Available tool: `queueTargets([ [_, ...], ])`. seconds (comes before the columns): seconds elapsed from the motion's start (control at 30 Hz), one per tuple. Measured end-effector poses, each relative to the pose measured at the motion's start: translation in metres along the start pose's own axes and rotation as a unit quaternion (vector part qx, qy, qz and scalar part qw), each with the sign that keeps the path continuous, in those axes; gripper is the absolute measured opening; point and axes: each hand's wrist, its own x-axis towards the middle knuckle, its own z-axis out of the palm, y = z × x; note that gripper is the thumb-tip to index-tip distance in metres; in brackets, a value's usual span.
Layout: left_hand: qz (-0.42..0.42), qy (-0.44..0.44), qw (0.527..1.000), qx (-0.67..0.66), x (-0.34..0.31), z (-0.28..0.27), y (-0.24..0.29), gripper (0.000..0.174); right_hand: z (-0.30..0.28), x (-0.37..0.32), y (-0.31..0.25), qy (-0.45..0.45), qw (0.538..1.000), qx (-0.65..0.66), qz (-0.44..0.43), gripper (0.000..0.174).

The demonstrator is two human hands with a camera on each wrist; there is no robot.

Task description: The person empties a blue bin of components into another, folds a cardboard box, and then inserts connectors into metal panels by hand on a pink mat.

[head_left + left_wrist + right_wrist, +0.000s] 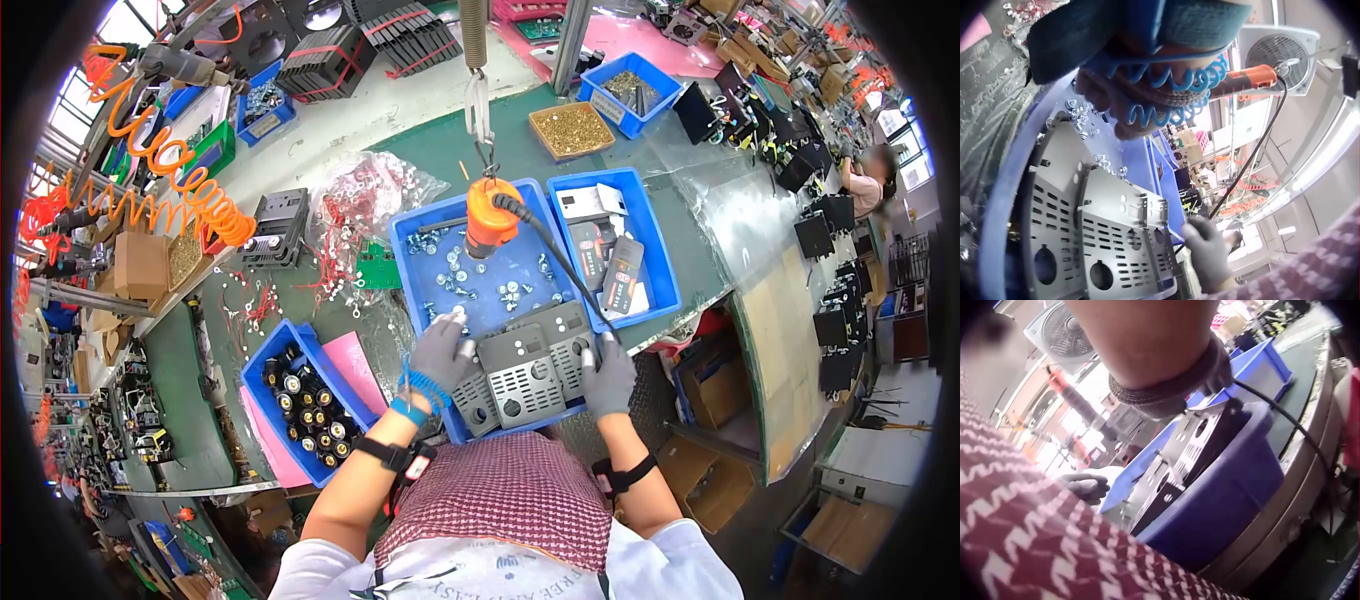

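Note:
Overlapping grey perforated metal panels [525, 382] lie in the near part of a blue tray [399, 255]. Beyond them, loose screws [457, 272] are scattered over the tray floor. My gloved left hand [441, 356] is above the panels' left side, its fingers extended toward the screws, with a blue coiled cord [428, 390] round the wrist. At the panels' right edge, my gloved right hand [609, 382] has its fingers loosely extended beside the tray rim. An orange electric screwdriver [490, 222] hangs over the tray, its black cable running down past the right hand.
To the right, a blue bin [672, 270] contains boxes. Black cylindrical parts [315, 410] fill another bin at the left. A bag of red wires [365, 200] and a green circuit board [378, 268] lie behind the left hand. A tan tray of small brass-coloured parts [571, 131] stands farther back.

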Motion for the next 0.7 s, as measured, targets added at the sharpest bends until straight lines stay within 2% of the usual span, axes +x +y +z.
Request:
queueTargets([
  [0.03,0.019,0.079,0.997,0.011,-0.004,-0.004,-0.002,0.054,-0.005,-0.004,-0.015,0.110,0.984,0.002,-0.138,0.040],
  [0.07,0.010,-0.006,1.000,0.016,-0.010,-0.008,-0.005,0.054,-0.008,-0.008,-0.031,0.213,0.938,0.002,-0.272,0.034],
  [0.1,0.006,-0.013,1.000,0.011,-0.010,-0.007,-0.004,0.054,-0.012,-0.007,-0.053,0.193,0.918,0.021,-0.347,0.030],
  [0.13,-0.009,-0.084,0.996,0.031,-0.005,-0.006,-0.002,0.053,-0.007,0.005,-0.064,0.083,0.917,0.041,-0.389,0.035],
  [0.17,-0.024,-0.156,0.986,0.051,0.001,-0.008,0.002,0.052,-0.004,0.023,-0.074,-0.018,0.910,-0.019,-0.415,0.049],
  [0.2,-0.082,-0.212,0.971,0.071,0.014,-0.015,0.014,0.055,0.005,0.038,-0.079,-0.084,0.920,-0.111,-0.367,0.070],
  [0.23,-0.084,-0.216,0.970,0.069,0.026,-0.013,0.016,0.055,0.013,0.058,-0.086,-0.134,0.915,-0.218,-0.312,0.086],
  [0.27,-0.125,-0.281,0.949,0.069,0.038,-0.013,0.018,0.059,0.010,0.074,-0.093,-0.212,0.890,-0.288,-0.282,0.092],
  [0.3,-0.165,-0.343,0.922,0.068,0.046,-0.014,0.018,0.063,0.018,0.091,-0.096,-0.289,0.858,-0.337,-0.257,0.091],
  [0.33,-0.172,-0.359,0.914,0.074,0.052,-0.006,0.009,0.070,0.011,0.097,-0.109,-0.327,0.837,-0.364,-0.244,0.089],
  [0.37,-0.174,-0.357,0.915,0.071,0.056,-0.006,0.007,0.070,0.004,0.100,-0.122,-0.362,0.814,-0.391,-0.231,0.087],
  [0.4,-0.167,-0.383,0.907,0.056,0.059,-0.006,0.005,0.070,0.004,0.103,-0.125,-0.361,0.812,-0.395,-0.234,0.087],
  [0.47,-0.129,-0.413,0.900,0.046,0.057,-0.006,0.002,0.070,0.005,0.110,-0.130,-0.393,0.770,-0.443,-0.238,0.086],
  [0.57,-0.105,-0.350,0.930,0.030,0.042,-0.005,-0.001,0.072,-0.001,0.107,-0.134,-0.426,0.756,-0.420,-0.266,0.084],
  [0.6,-0.094,-0.281,0.954,0.037,0.031,-0.004,0.002,0.072,-0.006,0.103,-0.123,-0.376,0.780,-0.384,-0.320,0.080],
  [0.63,-0.097,-0.282,0.954,0.032,0.026,-0.006,0.007,0.072,-0.013,0.100,-0.120,-0.380,0.777,-0.386,-0.320,0.080],
  [0.7,-0.045,-0.252,0.966,0.045,0.022,-0.014,0.023,0.071,-0.032,0.094,-0.125,-0.411,0.798,-0.340,-0.281,0.081],
])
